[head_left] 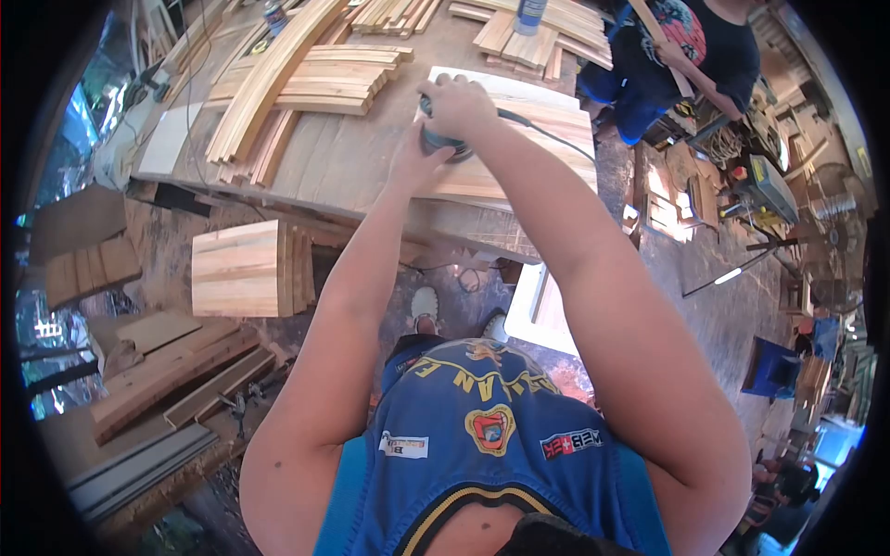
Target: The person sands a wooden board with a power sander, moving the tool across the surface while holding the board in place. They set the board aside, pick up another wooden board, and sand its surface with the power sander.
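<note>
A green power sander (448, 146) rests on a pale wooden panel (547, 139) at the front of the workbench (324, 157). My right hand (459, 109) lies over the top of the sander, fingers curled round it. Lower down, my left hand (419, 159) grips the side of the sander's body, with the thumb across its front. Both hands partly hide the tool. A dark cord runs from the sander to the right across the panel.
Stacked wood strips (324, 79) lie at the bench's back left, more (533, 42) at the back with a blue bottle (529, 16). A co-worker (709, 46) holds a wooden piece at the upper right. Panels (236, 269) stand below the bench's left edge.
</note>
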A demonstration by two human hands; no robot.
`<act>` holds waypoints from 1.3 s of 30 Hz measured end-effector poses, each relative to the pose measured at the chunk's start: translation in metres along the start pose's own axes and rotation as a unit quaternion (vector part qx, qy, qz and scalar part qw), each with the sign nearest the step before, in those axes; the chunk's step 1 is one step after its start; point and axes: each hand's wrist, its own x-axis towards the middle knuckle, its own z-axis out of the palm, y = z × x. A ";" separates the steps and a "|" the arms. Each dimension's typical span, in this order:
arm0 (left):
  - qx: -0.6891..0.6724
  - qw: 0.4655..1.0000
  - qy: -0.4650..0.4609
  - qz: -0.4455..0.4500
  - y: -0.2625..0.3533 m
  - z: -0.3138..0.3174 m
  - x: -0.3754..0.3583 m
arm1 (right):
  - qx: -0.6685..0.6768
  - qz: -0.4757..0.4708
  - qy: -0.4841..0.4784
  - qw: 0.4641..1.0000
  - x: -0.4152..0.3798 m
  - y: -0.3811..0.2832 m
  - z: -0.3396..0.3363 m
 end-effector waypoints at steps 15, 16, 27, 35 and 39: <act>-0.004 1.000 -0.003 -0.024 -0.067 -0.017 -0.080 | -0.026 -0.024 0.050 0.998 0.004 -0.011 0.013; -0.005 1.000 -0.003 -0.023 -0.067 -0.016 -0.079 | -0.025 -0.031 0.050 0.998 0.002 -0.016 0.013; -0.045 0.995 -0.051 -0.077 -0.038 -0.034 -0.077 | -0.024 -0.002 0.080 0.996 0.023 -0.016 0.017; -0.045 0.994 -0.066 -0.075 -0.038 -0.035 -0.076 | -0.021 -0.036 0.052 0.998 -0.005 -0.021 0.012; -0.010 0.997 -0.059 -0.041 -0.040 -0.037 -0.071 | -0.026 0.022 0.052 0.998 0.003 -0.011 0.010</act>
